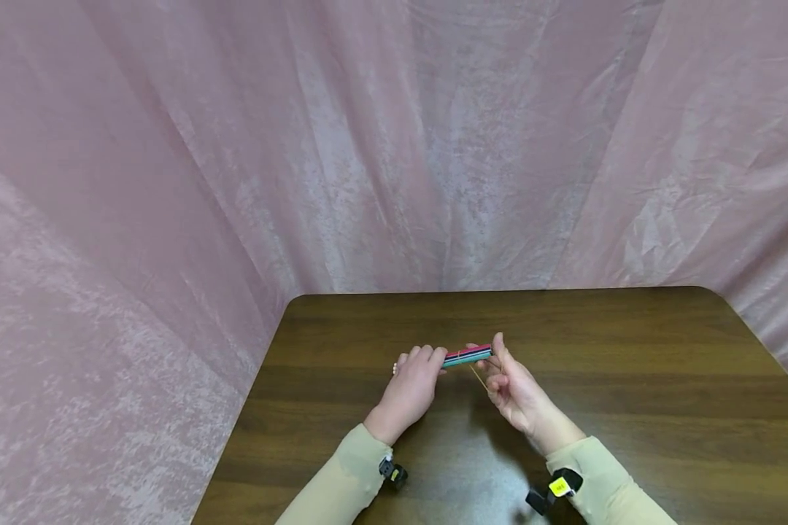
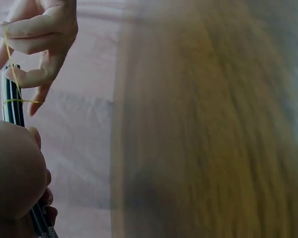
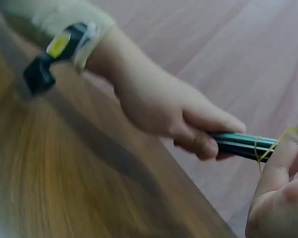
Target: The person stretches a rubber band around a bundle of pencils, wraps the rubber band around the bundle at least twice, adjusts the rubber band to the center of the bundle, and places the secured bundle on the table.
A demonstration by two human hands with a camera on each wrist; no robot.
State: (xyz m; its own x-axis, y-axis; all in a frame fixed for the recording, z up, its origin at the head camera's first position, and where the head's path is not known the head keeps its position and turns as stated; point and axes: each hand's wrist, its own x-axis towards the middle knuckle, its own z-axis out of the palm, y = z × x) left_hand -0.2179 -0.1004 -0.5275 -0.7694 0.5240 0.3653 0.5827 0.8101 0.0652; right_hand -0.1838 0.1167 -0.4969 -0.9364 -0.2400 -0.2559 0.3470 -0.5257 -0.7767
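A bundle of slim striped pencils [image 1: 468, 356], red, dark and teal, is held above the table. My left hand [image 1: 410, 383] grips one end of it, fingers wrapped round. A thin yellow rubber band [image 2: 14, 100] circles the bundle beyond that grip. Part of the band is stretched away from the pencils, and my right hand [image 1: 519, 397] holds this loop with curled fingers. In the right wrist view the pencils [image 3: 241, 144] run from the left hand towards the right fingers. The left palm hides much of the bundle.
The brown wooden table [image 1: 630, 379] lies beneath both hands. Pink velvety curtain [image 1: 433, 146] hangs behind it and along the left side. A black wrist camera [image 1: 394, 472] is strapped over the left sleeve, and another camera [image 1: 554, 490] over the right sleeve.
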